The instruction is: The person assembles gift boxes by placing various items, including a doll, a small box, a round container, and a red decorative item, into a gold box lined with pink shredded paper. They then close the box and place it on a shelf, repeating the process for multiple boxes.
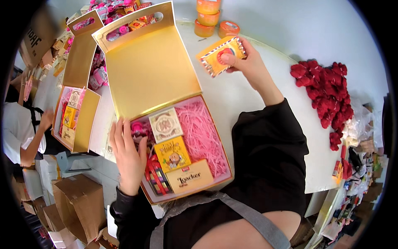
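Note:
An open gold gift box (155, 70) with a handle cut-out in its raised lid stands before me. Pink shredded paper (202, 133) fills its right part. A cream ornate box (166, 125), a yellow cartoon box (173, 154) and a cream Loacker box (190, 177) lie down its middle, with a red-ribboned pack (157, 174) at lower left. My left hand (129, 155) rests with fingers apart on the box's left edge, near a pink wrapped item (137, 128). Up and to the right, my right hand (239, 60) holds an orange-yellow packet (221, 56) above the white table.
A second gold box (84, 115), similarly filled, stands at the left, near a co-worker's hand (47, 119). Pink wrapped items (99, 76) are heaped behind. Orange tubs (207, 17) stand by the wall, dark red plush items (326, 90) lie right, and cardboard boxes (77, 199) stand lower left.

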`<state>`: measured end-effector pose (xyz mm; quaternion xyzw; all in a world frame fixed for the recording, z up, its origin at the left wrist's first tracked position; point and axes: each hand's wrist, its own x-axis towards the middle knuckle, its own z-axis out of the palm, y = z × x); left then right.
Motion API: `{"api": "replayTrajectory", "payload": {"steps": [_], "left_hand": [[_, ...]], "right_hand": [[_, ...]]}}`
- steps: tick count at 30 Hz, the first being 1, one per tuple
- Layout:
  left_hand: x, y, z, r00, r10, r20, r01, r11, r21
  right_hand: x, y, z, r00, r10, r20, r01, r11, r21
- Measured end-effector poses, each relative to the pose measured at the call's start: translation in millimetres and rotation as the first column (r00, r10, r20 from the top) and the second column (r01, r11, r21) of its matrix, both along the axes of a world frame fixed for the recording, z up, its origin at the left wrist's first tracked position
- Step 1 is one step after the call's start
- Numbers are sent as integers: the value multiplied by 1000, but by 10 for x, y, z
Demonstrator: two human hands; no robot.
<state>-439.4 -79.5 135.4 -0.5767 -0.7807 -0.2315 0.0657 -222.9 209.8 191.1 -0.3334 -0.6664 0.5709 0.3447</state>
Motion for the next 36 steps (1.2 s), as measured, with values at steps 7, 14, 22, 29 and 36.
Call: {"api": "replayTrajectory", "payload": {"steps": [7, 14, 22, 29, 36], "left_hand": [[310, 521, 609, -567, -207, 798, 211, 900, 383], [424, 262, 400, -35, -508, 861, 204, 839, 504], [538, 236, 169, 393, -508, 767, 41, 842, 537], [707, 207, 12, 780, -539, 317, 434, 832, 347], [579, 189, -359, 884, -429, -186, 346, 868, -357]], "right_hand": [[3, -911, -283, 920, 369, -131, -237, 791, 564], [174, -1266, -277, 930, 367, 33, -276, 635, 722], [202, -1432, -108, 977, 98, 191, -204, 708, 676], [-184, -1239, -214, 955, 287, -76, -290, 957, -27], [-307, -1090, -520, 849, 26, 528, -505, 333, 796]]}}
